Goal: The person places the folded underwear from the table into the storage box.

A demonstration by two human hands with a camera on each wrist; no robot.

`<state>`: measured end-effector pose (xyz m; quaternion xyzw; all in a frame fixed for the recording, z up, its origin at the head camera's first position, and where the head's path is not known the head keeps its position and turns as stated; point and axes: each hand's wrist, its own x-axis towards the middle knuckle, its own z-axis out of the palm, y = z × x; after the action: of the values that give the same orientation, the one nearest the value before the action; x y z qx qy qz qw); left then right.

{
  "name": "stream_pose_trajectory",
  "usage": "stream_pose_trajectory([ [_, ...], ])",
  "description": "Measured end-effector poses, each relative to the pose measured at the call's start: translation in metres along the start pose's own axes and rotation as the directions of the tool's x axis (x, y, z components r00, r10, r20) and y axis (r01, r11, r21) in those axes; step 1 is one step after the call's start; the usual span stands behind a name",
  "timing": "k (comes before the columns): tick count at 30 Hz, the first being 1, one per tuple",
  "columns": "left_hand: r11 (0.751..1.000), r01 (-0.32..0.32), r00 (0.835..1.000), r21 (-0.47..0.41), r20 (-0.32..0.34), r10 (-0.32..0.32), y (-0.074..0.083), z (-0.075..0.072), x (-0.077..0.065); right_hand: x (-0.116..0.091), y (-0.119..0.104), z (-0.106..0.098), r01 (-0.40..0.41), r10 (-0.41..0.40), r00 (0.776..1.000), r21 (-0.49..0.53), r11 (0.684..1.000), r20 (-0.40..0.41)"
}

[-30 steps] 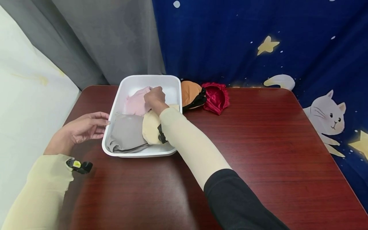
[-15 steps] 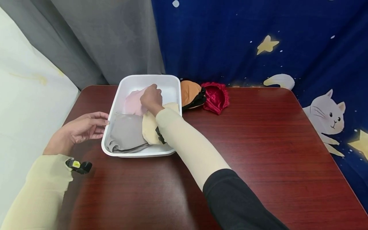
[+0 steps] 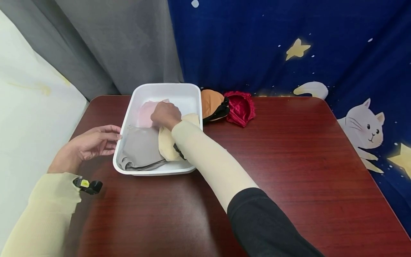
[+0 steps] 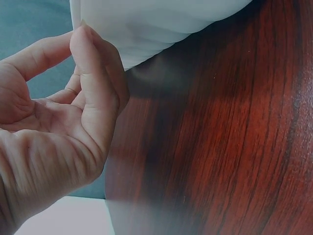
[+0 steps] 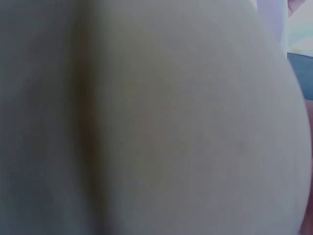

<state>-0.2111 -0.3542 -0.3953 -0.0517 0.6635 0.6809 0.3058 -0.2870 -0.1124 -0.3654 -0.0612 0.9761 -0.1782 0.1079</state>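
Note:
A white plastic tub (image 3: 192,96) holds a pink folded cloth (image 3: 146,113), a grey folded cloth (image 3: 141,146) and a beige, cup-shaped garment (image 3: 167,142). My right hand (image 3: 166,115) is down inside the tub, knuckles up, on the pink cloth's right side; the fingertips are hidden beneath it. Outside the tub's left wall, my left hand (image 3: 96,142) touches the rim with its fingertips, fingers loosely bent. The left wrist view shows the same hand (image 4: 73,98) against the tub's wall (image 4: 142,29). A blurred pale surface (image 5: 186,117) fills most of the right wrist view.
Right of the tub lie a tan-and-black cupped garment (image 3: 212,103) and a red satin one with a ruffled edge (image 3: 240,109), both resembling folded bras. The reddish wooden table (image 3: 289,160) extends right and forward. Grey (image 3: 128,43) and blue (image 3: 231,43) curtains hang behind.
My right hand has shifted left and toward the near side over the pink cloth, leaving the cloth's far corner visible behind the knuckles. The left hand stays at the tub's rim.

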Motion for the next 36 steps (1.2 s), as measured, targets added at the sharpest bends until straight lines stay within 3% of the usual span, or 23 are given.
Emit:
stream_pose_trajectory([
  [6,1.000,0.004,0.999,0.011,-0.032,-0.004,0.000,0.001,0.000,-0.006,0.000,0.003,-0.023,0.027,0.998,-0.078,0.997,0.057],
  [12,1.000,0.006,0.999,0.022,-0.048,-0.005,0.000,0.002,0.000,-0.005,-0.001,0.003,-0.051,0.056,0.997,-0.095,0.994,0.051],
  [19,1.000,0.004,0.998,0.025,-0.056,-0.002,0.001,0.004,-0.002,-0.006,-0.005,-0.006,0.000,0.003,1.000,-0.111,0.994,0.022],
  [24,0.999,0.008,0.998,0.036,-0.060,-0.006,0.002,0.004,-0.002,-0.006,-0.003,-0.016,0.032,-0.032,0.999,-0.096,0.995,0.006],
  [36,0.998,0.019,0.997,0.064,-0.077,-0.014,0.002,0.005,-0.003,0.000,0.012,-0.044,0.029,-0.029,0.999,-0.015,0.999,-0.025],
])
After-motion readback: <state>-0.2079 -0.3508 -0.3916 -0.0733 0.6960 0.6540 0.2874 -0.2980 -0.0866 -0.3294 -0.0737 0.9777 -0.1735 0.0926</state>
